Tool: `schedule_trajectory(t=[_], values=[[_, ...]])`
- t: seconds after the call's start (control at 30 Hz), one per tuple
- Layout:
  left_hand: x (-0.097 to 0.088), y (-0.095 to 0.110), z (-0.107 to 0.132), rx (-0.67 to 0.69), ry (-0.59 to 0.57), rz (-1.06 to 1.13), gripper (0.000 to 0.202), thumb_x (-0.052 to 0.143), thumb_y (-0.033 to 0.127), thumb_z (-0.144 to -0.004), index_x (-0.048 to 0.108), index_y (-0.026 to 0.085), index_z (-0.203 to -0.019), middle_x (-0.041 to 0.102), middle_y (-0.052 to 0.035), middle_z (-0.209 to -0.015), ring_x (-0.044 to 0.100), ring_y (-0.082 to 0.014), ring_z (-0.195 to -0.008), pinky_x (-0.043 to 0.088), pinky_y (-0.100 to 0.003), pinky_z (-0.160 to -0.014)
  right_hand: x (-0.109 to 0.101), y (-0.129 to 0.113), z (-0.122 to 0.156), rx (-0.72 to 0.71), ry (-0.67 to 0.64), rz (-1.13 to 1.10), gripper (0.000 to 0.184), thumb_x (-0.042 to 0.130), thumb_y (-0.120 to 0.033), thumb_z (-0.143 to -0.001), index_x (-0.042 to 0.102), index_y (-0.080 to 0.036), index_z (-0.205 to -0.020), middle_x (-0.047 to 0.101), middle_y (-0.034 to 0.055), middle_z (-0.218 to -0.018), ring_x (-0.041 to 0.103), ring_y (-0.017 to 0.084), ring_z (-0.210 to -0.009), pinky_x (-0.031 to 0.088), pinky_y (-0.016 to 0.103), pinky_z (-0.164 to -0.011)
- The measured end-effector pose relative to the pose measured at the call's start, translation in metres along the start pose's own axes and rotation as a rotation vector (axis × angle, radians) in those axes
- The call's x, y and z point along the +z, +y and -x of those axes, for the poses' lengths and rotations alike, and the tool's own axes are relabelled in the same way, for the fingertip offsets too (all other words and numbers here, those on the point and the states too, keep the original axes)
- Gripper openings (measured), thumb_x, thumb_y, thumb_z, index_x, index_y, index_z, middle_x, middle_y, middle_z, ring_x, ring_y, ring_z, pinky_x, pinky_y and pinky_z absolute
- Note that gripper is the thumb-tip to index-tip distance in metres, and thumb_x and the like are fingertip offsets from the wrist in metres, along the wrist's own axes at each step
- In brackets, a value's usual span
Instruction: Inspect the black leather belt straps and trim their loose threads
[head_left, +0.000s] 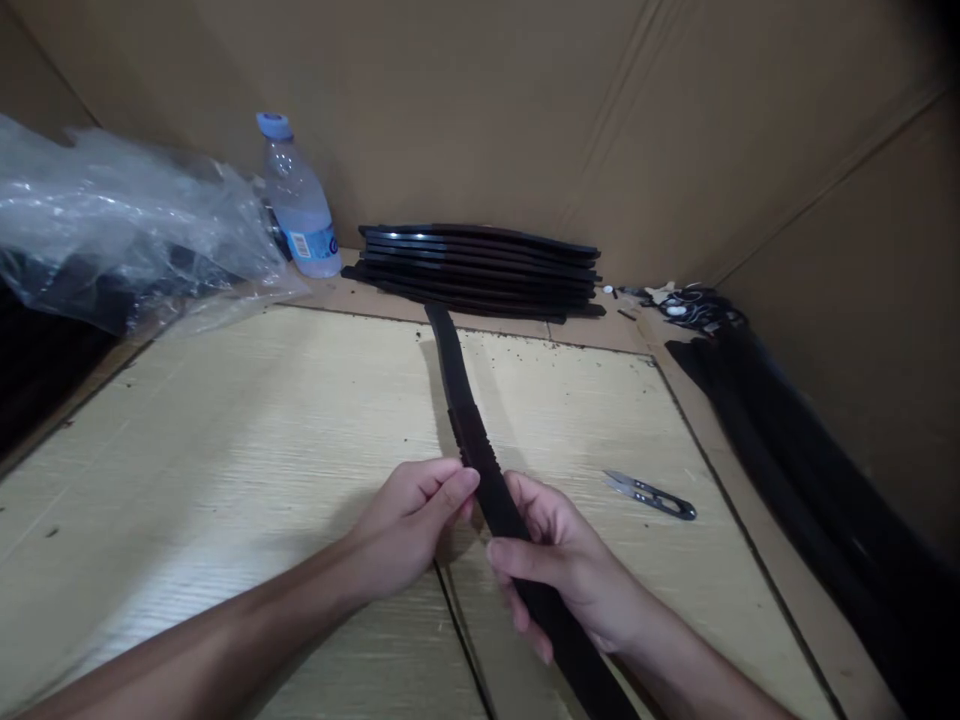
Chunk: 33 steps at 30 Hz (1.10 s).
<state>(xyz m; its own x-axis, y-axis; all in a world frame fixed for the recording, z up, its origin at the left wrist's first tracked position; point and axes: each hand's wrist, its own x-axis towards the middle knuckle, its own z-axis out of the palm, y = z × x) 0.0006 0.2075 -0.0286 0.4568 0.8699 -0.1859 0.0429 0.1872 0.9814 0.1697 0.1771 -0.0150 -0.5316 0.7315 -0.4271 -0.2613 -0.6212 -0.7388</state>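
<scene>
A long, narrow black strip (463, 400) runs from the stack at the back down toward me over the pale wooden board (247, 430). My left hand (409, 520) pinches the strip's left edge with thumb and fingers closed. My right hand (559, 565) wraps around the strip lower down, fingers curled over it. The strip's near end passes under my right wrist and leaves the picture at the bottom.
A stack of black curved strips (480, 268) lies at the back against the cardboard wall. A water bottle (298, 200) stands left of it, beside a crumpled clear plastic bag (127, 225). Small thread snips (651, 494) lie at right. More black strips (810, 480) run along the right side.
</scene>
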Motion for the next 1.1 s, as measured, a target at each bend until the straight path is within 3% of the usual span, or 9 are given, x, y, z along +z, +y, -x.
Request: schedule_trajectory(t=[0.2, 0.33, 0.4, 0.53, 0.67, 0.8, 0.87, 0.97, 1.1], values=[[-0.003, 0.004, -0.002, 0.056, 0.118, -0.218, 0.041, 0.041, 0.043, -0.089, 0.044, 0.016, -0.058, 0.042, 0.0033, -0.055, 0.039, -0.0090, -0.054, 0.031, -0.021, -0.053, 0.002, -0.003, -0.003, -0.117, 0.093, -0.021, 0.030, 0.051, -0.046, -0.085, 0.040, -0.020, -0.079, 0.063, 0.0015, -0.066, 0.048, 0.006, -0.037, 0.034, 0.014, -0.033], [-0.005, 0.004, -0.003, 0.072, 0.207, -0.214, 0.041, 0.042, 0.042, -0.089, 0.044, 0.016, -0.057, 0.040, 0.0037, -0.054, 0.037, -0.0087, -0.053, 0.029, -0.021, -0.051, 0.002, -0.004, -0.004, -0.179, 0.111, -0.094, 0.024, 0.058, -0.039, -0.084, 0.048, -0.017, -0.081, 0.063, 0.0044, -0.073, 0.049, 0.007, -0.051, 0.036, 0.016, -0.044], [-0.005, 0.003, -0.003, 0.057, 0.191, -0.159, 0.040, 0.043, 0.043, -0.088, 0.047, 0.016, -0.059, 0.041, 0.0037, -0.054, 0.036, -0.0085, -0.052, 0.029, -0.021, -0.050, 0.003, -0.003, -0.002, -0.169, 0.126, -0.127, 0.022, 0.063, -0.035, -0.081, 0.052, -0.017, -0.090, 0.061, 0.0034, -0.073, 0.048, 0.007, -0.054, 0.037, 0.016, -0.045], [-0.006, 0.000, -0.002, 0.060, 0.086, -0.034, 0.034, 0.050, 0.044, -0.084, 0.054, 0.015, -0.067, 0.047, 0.0022, -0.058, 0.041, -0.0095, -0.054, 0.032, -0.021, -0.051, 0.006, 0.001, 0.001, -0.137, 0.160, -0.117, 0.036, 0.070, -0.031, -0.075, 0.056, -0.018, -0.106, 0.053, -0.0012, -0.069, 0.043, 0.005, -0.048, 0.038, 0.015, -0.039], [-0.006, 0.002, -0.001, 0.070, 0.043, -0.013, 0.031, 0.052, 0.042, -0.084, 0.059, 0.014, -0.074, 0.056, -0.0017, -0.067, 0.050, -0.0133, -0.063, 0.038, -0.024, -0.058, 0.004, 0.007, 0.000, -0.103, 0.102, -0.062, 0.028, 0.068, -0.033, -0.076, 0.055, -0.017, -0.095, 0.049, -0.0047, -0.062, 0.037, 0.002, -0.037, 0.036, 0.013, -0.031], [-0.004, 0.003, -0.001, 0.059, 0.012, 0.005, 0.032, 0.049, 0.041, -0.086, 0.058, 0.014, -0.071, 0.058, -0.0014, -0.065, 0.051, -0.0125, -0.061, 0.038, -0.024, -0.058, 0.002, 0.007, -0.002, -0.117, 0.040, -0.081, 0.026, 0.067, -0.030, -0.078, 0.044, -0.020, -0.084, 0.058, -0.0026, -0.065, 0.050, 0.007, -0.043, 0.044, 0.017, -0.033], [-0.003, 0.001, -0.001, 0.059, 0.011, -0.009, 0.033, 0.048, 0.041, -0.086, 0.058, 0.014, -0.070, 0.059, -0.0016, -0.063, 0.051, -0.0127, -0.061, 0.038, -0.024, -0.059, 0.003, 0.006, -0.002, -0.138, 0.033, -0.097, 0.029, 0.066, -0.029, -0.078, 0.039, -0.020, -0.080, 0.062, -0.0004, -0.071, 0.053, 0.008, -0.046, 0.042, 0.016, -0.033], [-0.003, -0.003, -0.002, 0.065, 0.031, -0.071, 0.034, 0.048, 0.042, -0.086, 0.059, 0.014, -0.069, 0.060, -0.0027, -0.063, 0.052, -0.0140, -0.063, 0.039, -0.024, -0.060, 0.005, 0.005, -0.002, -0.170, 0.065, -0.093, 0.031, 0.065, -0.028, -0.080, 0.035, -0.021, -0.078, 0.063, -0.0009, -0.070, 0.048, 0.004, -0.040, 0.032, 0.010, -0.032], [-0.003, -0.004, -0.003, 0.067, 0.042, -0.154, 0.035, 0.046, 0.043, -0.086, 0.058, 0.015, -0.068, 0.062, -0.0037, -0.063, 0.054, -0.0149, -0.062, 0.039, -0.025, -0.059, 0.007, 0.003, -0.002, -0.128, 0.177, -0.087, 0.028, 0.054, -0.041, -0.086, 0.037, -0.021, -0.079, 0.061, -0.0008, -0.067, 0.045, 0.004, -0.037, 0.028, 0.009, -0.029]])
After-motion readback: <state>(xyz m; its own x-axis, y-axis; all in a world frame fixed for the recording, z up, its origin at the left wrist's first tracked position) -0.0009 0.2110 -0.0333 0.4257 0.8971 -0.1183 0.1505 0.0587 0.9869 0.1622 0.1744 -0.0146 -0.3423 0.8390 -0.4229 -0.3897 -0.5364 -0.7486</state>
